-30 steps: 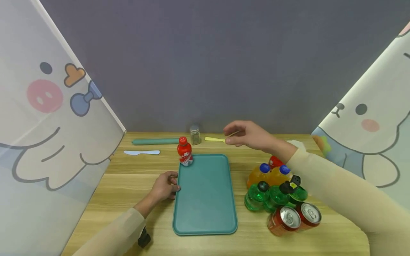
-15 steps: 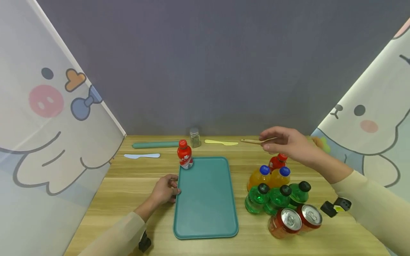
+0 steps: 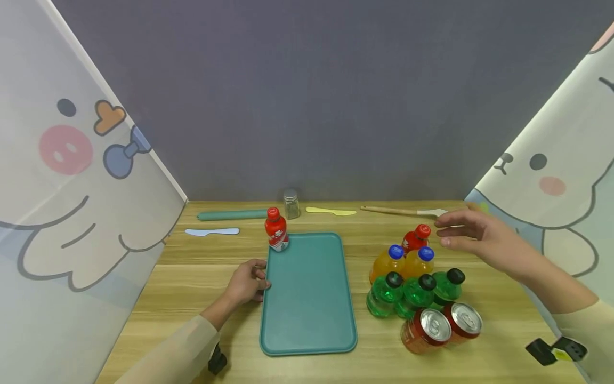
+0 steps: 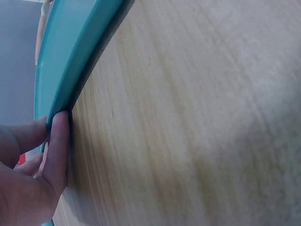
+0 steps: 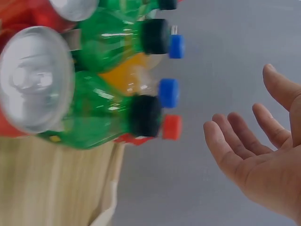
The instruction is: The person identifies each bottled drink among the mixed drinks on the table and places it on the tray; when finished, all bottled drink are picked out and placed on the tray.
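White printing on the red bottle (image 3: 276,233), standing at the far left corner of the teal tray (image 3: 309,296), is too small to read, as are the marks on the lids of the two cans (image 3: 435,326). The tray lies between the hands, nearer the left hand (image 3: 247,281), which pinches its left rim between thumb and fingers. The right hand (image 3: 486,239), well apart, hovers with loosely extended fingers near a second red bottle (image 3: 415,241) and a wooden-handled utensil (image 3: 390,210).
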`<state>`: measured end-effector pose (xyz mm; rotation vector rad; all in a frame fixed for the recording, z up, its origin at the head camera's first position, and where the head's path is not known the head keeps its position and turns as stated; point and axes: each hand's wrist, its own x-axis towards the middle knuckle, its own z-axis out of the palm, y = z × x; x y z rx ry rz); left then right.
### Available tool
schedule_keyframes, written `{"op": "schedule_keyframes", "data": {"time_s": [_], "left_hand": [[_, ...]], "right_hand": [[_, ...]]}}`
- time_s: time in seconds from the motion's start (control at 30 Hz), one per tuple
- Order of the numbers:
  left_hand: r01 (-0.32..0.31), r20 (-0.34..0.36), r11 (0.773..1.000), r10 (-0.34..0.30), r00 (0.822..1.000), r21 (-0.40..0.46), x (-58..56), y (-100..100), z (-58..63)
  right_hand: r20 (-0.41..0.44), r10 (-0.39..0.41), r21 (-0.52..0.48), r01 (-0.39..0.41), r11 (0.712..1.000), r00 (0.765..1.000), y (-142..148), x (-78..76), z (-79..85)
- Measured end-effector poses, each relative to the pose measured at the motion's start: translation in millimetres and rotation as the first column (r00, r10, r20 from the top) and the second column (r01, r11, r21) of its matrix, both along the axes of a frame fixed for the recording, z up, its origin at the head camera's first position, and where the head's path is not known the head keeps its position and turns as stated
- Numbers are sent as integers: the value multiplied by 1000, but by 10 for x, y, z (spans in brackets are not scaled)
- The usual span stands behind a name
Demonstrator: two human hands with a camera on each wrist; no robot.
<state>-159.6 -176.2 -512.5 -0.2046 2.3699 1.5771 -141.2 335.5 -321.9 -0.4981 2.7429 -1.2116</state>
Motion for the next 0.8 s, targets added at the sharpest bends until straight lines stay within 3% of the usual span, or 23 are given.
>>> {"op": "schedule_keyframes", "data": {"time_s": [0.2,0.43,0.8], "left_hand": [[-2,-4,1000,2,1000,-1,-6,-1,7],[-2,3,1000,3,1000,-7,-7,5,11],[-5,-1,1000,5,1000,-21,-1,5,6]], "right_hand": [[50,-72,33,71,997,996,157,137,-256],[103,-64,-50,70,996,993,303,275,-543],[94,-61,-46,65,997,994,403,437,-820]]}}
